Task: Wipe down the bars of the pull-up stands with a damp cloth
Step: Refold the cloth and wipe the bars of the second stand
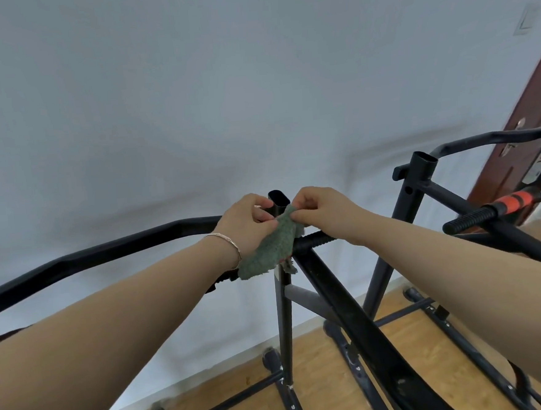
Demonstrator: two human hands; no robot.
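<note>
A green fuzzy cloth [272, 244] hangs between my two hands at the top of a black upright post [285, 316] of the nearer pull-up stand. My left hand [248, 222] pinches the cloth's upper left edge, and my right hand [324, 210] pinches its upper right corner. The post's open top end [278, 199] shows just behind my fingers. A long black bar [84, 259] runs off to the left from the post. A ribbed black grip [315, 240] sticks out to the right under my right wrist.
A second black stand [413, 207] rises at the right, with a ribbed handle with an orange band [493, 210]. The stands' base rails [232, 403] lie on the wooden floor. A white wall is behind; a brown door [526, 123] is at the far right.
</note>
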